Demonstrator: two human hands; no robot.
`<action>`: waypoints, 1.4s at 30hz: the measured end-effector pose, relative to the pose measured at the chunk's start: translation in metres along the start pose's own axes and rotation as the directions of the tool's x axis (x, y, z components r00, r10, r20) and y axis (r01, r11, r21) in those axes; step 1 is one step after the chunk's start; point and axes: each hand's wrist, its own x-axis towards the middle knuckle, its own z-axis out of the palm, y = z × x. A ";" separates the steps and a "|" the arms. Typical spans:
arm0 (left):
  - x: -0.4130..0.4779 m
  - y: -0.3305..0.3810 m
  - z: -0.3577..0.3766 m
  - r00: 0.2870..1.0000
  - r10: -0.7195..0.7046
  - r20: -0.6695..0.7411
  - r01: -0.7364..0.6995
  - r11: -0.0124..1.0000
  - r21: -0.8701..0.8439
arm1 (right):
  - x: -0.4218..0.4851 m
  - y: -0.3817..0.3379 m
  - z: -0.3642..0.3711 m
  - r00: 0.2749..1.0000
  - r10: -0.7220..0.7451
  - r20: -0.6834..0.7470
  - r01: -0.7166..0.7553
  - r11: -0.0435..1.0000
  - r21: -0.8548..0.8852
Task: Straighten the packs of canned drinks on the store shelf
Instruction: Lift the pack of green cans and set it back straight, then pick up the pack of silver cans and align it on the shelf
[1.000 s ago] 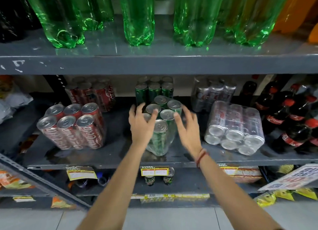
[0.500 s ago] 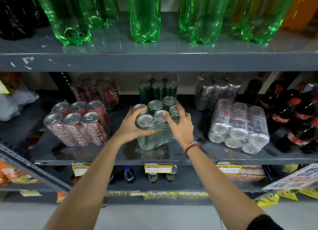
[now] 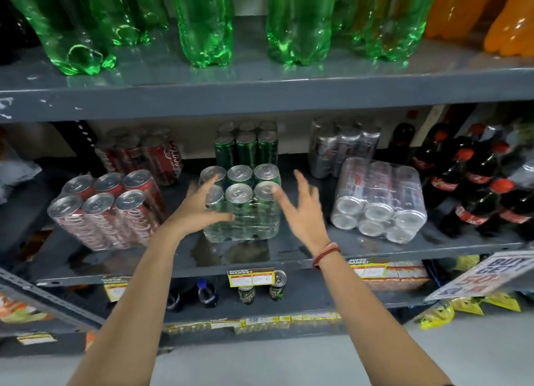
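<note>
A shrink-wrapped pack of green cans (image 3: 245, 206) stands upright and square at the middle of the grey shelf (image 3: 289, 258). My left hand (image 3: 199, 209) rests against the pack's left front corner, fingers spread. My right hand (image 3: 303, 212) hovers open just right of the pack, apart from it. A red cola can pack (image 3: 107, 209) leans tilted at the left. A silver can pack (image 3: 378, 201) lies on its side at the right, can ends facing me.
More can packs stand behind: red (image 3: 144, 154), green (image 3: 245, 146), silver (image 3: 344, 146). Dark cola bottles (image 3: 476, 183) crowd the shelf's right end. Green and orange bottles fill the upper shelf (image 3: 260, 97). Price tags and single cans sit below.
The green pack, tilted a second ago, now stands upright and squared. Both hands gripped it half a second ago; my right hand has since let go and pulled right, my left has loosened.
</note>
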 end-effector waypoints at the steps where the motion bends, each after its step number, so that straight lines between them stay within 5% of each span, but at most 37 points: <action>1: -0.002 0.011 0.005 0.998 -0.046 -0.046 0.049 0.996 0.075 | 0.004 0.004 -0.017 0.998 -0.014 -0.069 0.014 1.000 0.007; 5: -0.003 0.066 0.039 0.980 0.107 -0.168 -0.051 0.950 0.307 | 0.023 0.026 -0.090 0.951 -0.004 -0.310 0.001 1.000 -0.012; 9: 0.014 0.124 0.094 0.945 0.321 -0.061 -0.318 0.947 0.048 | 0.036 0.064 -0.154 0.925 0.065 -0.375 -0.144 0.972 -0.187; 13: 0.047 0.156 0.157 0.939 0.281 0.197 -0.266 0.959 -0.100 | 0.044 0.108 -0.198 0.912 0.342 -0.226 -0.388 0.898 -0.208; 17: 0.082 0.167 0.197 0.905 0.206 0.373 -0.143 0.972 -0.188 | 0.053 0.127 -0.211 0.894 0.438 0.100 -0.449 0.865 0.224; 19: 0.092 0.168 0.206 0.895 0.220 0.387 -0.129 0.960 -0.247 | 0.061 0.132 -0.213 0.894 0.420 0.155 -0.448 0.843 0.297; 26: 0.099 0.157 0.220 0.923 0.285 0.257 -0.175 0.909 -0.380 | 0.063 0.138 -0.214 0.923 0.348 0.164 -0.380 0.888 0.260; 31: 0.068 0.140 0.221 0.911 0.403 0.094 -0.340 0.859 -0.383 | 0.031 0.140 -0.206 0.984 0.156 0.080 -0.173 0.944 0.281; 35: 0.041 0.111 0.232 0.841 0.538 -0.060 -0.538 0.818 -0.202 | -0.007 0.147 -0.191 0.998 0.021 -0.064 -0.011 0.987 0.157; 42: 0.023 0.086 0.251 0.823 0.540 -0.178 -0.522 0.841 0.140 | -0.016 0.156 -0.165 0.989 -0.017 -0.148 0.025 0.999 0.047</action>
